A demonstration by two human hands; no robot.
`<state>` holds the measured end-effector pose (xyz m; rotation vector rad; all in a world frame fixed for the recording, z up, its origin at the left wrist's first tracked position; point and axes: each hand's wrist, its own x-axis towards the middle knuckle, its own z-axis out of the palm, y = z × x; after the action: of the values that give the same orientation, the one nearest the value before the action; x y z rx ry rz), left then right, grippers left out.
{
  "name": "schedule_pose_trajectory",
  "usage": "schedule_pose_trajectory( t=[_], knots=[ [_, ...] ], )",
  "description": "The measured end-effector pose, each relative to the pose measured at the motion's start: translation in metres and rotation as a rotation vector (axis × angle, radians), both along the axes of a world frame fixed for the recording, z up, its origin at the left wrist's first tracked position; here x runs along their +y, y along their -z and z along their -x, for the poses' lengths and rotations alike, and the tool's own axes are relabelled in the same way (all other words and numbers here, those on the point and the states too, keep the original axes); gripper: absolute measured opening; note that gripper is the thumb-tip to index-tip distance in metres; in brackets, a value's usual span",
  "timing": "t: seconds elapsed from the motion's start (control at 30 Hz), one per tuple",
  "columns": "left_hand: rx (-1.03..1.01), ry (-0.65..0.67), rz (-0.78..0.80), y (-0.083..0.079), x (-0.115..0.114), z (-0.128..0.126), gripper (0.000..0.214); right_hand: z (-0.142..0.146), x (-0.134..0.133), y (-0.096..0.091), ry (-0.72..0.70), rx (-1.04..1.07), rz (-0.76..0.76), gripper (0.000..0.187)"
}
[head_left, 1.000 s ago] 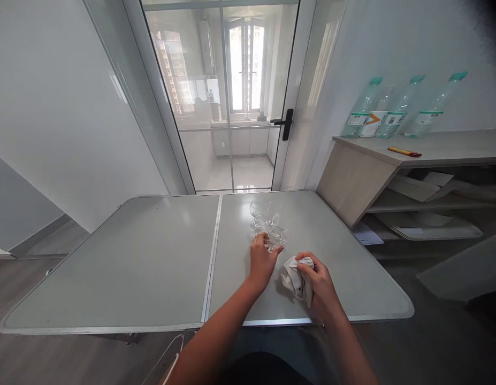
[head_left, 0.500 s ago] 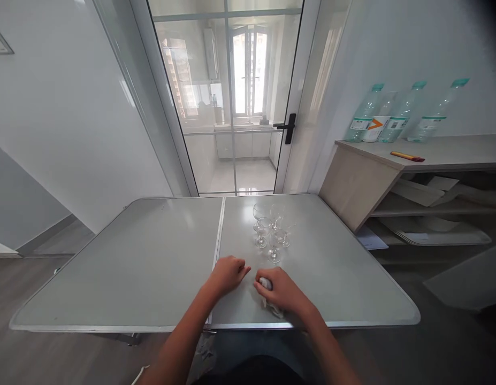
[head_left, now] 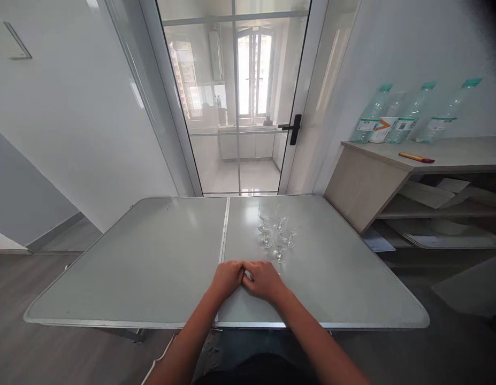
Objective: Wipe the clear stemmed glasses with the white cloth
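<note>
My left hand [head_left: 228, 279] and my right hand [head_left: 264, 280] meet low over the table near its front edge, knuckles touching. Both are closed. A bit of crumpled white cloth [head_left: 248, 275] shows between the fingers of my right hand; most of it is hidden. What my left fingers close on, if anything, is out of sight behind the hand. Just beyond the hands, several clear stemmed glasses [head_left: 279, 255] stand upright in a close group.
The pale folding table [head_left: 159, 267] has a seam down its middle and a metal rim. A glass door [head_left: 251, 149] stands behind it. On the right, a wooden shelf unit [head_left: 360, 187] carries plastic bottles [head_left: 404, 123] and a yellow-red packet [head_left: 416, 158].
My right hand has moved left to meet my left hand. The cloth end that hung below my right hand no longer shows. The view has shifted slightly. The glasses stay put.
</note>
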<state>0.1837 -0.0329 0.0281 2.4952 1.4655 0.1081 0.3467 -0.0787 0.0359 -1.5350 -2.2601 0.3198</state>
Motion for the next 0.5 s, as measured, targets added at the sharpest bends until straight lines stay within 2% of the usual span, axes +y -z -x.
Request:
schedule_pose_trajectory(
  t=[0.5],
  knots=[
    [-0.033, -0.023, -0.009, 0.001, -0.0015, 0.0008, 0.023, -0.0009, -0.0004, 0.0008, 0.007, -0.025, -0.021, 0.004]
  ],
)
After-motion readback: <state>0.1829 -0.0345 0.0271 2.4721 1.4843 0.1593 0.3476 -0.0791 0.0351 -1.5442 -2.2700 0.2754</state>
